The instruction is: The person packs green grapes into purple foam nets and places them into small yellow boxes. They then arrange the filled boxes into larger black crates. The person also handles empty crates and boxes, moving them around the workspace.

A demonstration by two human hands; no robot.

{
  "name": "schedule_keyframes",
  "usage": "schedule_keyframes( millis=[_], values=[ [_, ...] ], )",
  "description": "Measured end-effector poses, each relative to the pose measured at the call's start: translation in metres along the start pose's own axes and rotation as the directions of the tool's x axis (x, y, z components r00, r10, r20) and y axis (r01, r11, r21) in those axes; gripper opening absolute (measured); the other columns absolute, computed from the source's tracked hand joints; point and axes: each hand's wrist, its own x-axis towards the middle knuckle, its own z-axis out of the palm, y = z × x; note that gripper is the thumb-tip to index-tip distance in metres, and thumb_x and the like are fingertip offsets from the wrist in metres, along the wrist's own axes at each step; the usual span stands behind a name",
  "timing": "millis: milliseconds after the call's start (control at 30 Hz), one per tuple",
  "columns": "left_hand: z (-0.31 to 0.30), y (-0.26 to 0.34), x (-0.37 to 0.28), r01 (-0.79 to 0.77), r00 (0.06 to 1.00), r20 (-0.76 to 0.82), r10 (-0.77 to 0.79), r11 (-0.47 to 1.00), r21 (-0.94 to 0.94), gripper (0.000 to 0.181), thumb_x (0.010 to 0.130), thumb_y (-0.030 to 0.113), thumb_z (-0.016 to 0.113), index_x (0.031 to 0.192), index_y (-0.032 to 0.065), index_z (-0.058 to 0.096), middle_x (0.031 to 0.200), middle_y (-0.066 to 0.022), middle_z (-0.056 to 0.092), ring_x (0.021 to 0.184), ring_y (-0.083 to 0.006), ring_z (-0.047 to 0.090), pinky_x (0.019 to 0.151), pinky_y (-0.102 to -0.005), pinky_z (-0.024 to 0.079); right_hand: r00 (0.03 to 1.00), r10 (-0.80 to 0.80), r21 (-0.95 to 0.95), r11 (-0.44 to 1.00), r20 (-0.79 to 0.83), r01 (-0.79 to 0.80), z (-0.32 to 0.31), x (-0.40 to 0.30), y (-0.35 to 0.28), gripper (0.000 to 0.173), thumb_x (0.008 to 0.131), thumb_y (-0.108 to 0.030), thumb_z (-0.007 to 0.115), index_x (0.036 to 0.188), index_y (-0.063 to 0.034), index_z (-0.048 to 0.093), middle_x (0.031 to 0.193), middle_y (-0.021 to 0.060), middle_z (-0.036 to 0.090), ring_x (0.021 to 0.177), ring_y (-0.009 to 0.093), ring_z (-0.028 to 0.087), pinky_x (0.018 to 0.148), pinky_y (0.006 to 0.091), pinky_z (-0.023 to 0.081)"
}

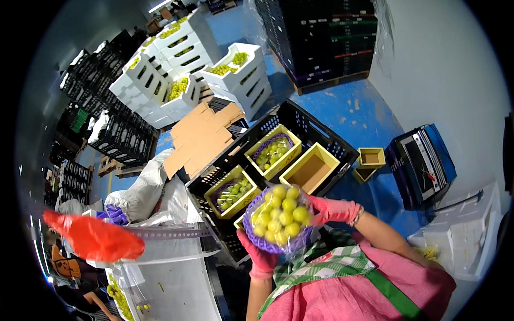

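Between my two gloved hands is a bunch of green grapes (281, 214) in clear wrap, with a purple foam net around it. My left hand (261, 257), in a pink glove, supports the bunch from its lower left. At its right side, my right hand (331, 210) grips the wrap and net. Just beyond is a black plastic crate (321, 124). Inside it, two yellow boxes (277, 150) hold wrapped grapes in purple nets, and another yellow box (311, 166) contains nothing. The bunch partly hides a further yellow box near the crate's front.
Flat cardboard pieces (204, 134) lie left of the crate. White grape crates (241, 74) are stacked behind. Small yellow boxes (370, 157) and a black crate (419, 164) stand right. A red plastic bag (96, 236) hangs near the white table (172, 289). Another person's arm (98, 303) shows lower left.
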Motion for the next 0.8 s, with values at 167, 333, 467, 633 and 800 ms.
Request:
schedule_keyframes(
  millis=[167, 333, 467, 633, 800],
  values=[
    [0.039, 0.000, 0.054, 0.106, 0.981, 0.125, -0.150, 0.947, 0.303, 0.084, 0.079, 0.059, 0.053, 0.139, 0.0093, 0.020, 0.139, -0.0077, 0.033, 0.124, -0.0254, 0.037, 0.102, -0.0417, 0.032, 0.998, 0.029, -0.019, 0.999, -0.064, -0.030, -0.059, 0.004, -0.037, 0.081, 0.062, -0.001, 0.078, 0.130, -0.0078, 0.035, 0.128, 0.0036, 0.047, 0.115, 0.013, 0.043, 0.099, 0.0308, 0.036],
    [0.037, -0.013, 0.130, 0.017, 0.919, 0.240, -0.312, 0.640, 0.768, 0.079, 0.064, 0.004, 0.076, 0.132, 0.0049, 0.034, 0.128, -0.0054, 0.046, 0.115, -0.0168, 0.046, 0.099, -0.0320, 0.036, 0.980, -0.069, -0.393, 0.919, -0.189, -0.011, -0.131, 0.008, -0.018, 0.103, 0.056, -0.006, 0.083, 0.137, -0.0079, 0.019, 0.127, 0.0055, 0.047, 0.115, 0.015, 0.044, 0.100, 0.0329, 0.035],
    [0.013, -0.038, 0.185, 0.395, 0.836, 0.112, -0.537, 0.730, 0.558, 0.072, 0.072, 0.003, 0.070, 0.133, 0.0026, 0.031, 0.131, -0.0090, 0.043, 0.115, -0.0204, 0.046, 0.099, -0.0349, 0.039, 0.926, -0.128, -0.313, 0.950, -0.356, 0.011, -0.168, 0.011, 0.005, 0.106, 0.056, -0.010, 0.083, 0.139, -0.0075, 0.016, 0.129, 0.0078, 0.044, 0.115, 0.017, 0.044, 0.100, 0.0328, 0.036],
    [-0.043, -0.098, 0.224, -0.063, 0.887, 0.312, -0.342, 0.579, 0.813, 0.069, 0.076, 0.019, 0.069, 0.132, 0.0040, 0.031, 0.133, -0.0078, 0.041, 0.120, -0.0193, 0.042, 0.102, -0.0328, 0.034, 0.913, -0.082, -0.502, 0.853, -0.400, -0.144, -0.204, 0.016, 0.016, 0.105, 0.052, -0.015, 0.085, 0.136, -0.0060, 0.022, 0.125, 0.0098, 0.049, 0.112, 0.020, 0.048, 0.096, 0.0337, 0.039],
    [-0.086, -0.131, 0.237, -0.082, 0.920, 0.223, -0.323, 0.399, 0.913, 0.091, 0.066, 0.025, 0.078, 0.134, 0.0040, 0.021, 0.135, -0.0076, 0.039, 0.122, -0.0184, 0.040, 0.103, -0.0315, 0.031, 0.890, 0.205, -0.728, 0.515, -0.407, -0.451, -0.230, 0.023, 0.017, 0.100, 0.050, -0.021, 0.085, 0.132, -0.0049, 0.030, 0.116, 0.0141, 0.055, 0.106, 0.027, 0.054, 0.092, 0.0357, 0.043]
  ],
)
